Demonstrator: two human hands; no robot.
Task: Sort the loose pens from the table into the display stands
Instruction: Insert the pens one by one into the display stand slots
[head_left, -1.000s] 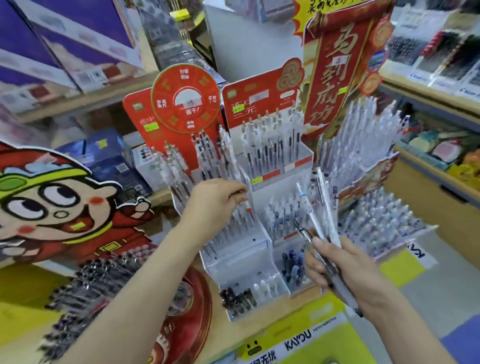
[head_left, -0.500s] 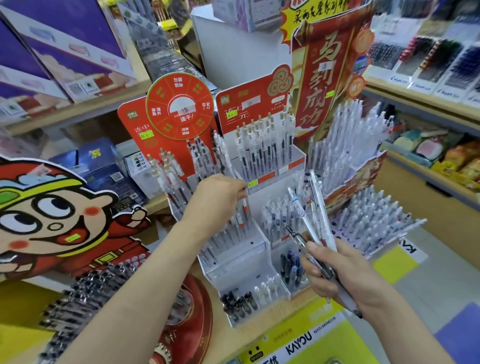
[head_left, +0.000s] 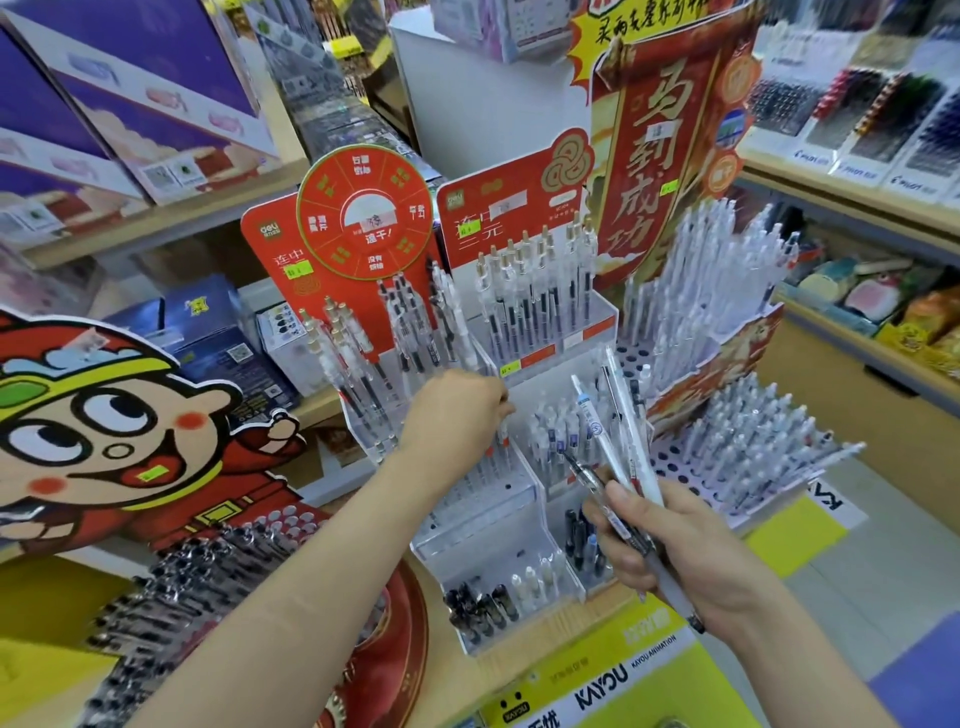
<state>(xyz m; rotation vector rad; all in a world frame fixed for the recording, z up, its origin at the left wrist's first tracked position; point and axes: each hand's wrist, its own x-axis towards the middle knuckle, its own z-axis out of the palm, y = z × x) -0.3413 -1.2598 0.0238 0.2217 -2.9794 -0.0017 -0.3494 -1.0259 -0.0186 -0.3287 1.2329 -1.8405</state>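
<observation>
My right hand (head_left: 675, 540) grips a fanned bunch of several loose pens (head_left: 618, 415), clear and white, tips pointing up and left. My left hand (head_left: 457, 410) reaches into the middle tier of the clear tiered display stand (head_left: 488, 514), fingers curled at a pen (head_left: 503, 441) standing among the row there; the fingertips are hidden behind the hand. Above it, the stand's upper tiers hold rows of clear pens (head_left: 535, 306) in front of red header cards (head_left: 509, 208).
A second stand full of clear pens (head_left: 737, 441) sits to the right. A cartoon cardboard figure (head_left: 104, 431) and a rack of black pens (head_left: 197, 582) fill the left. A yellow sign (head_left: 602, 680) marks the wooden table's front edge. Shelves of goods (head_left: 878, 124) line the right.
The view has shifted slightly. My left hand stays at the middle tier of the stand. My right hand keeps the same bunch of pens, little changed.
</observation>
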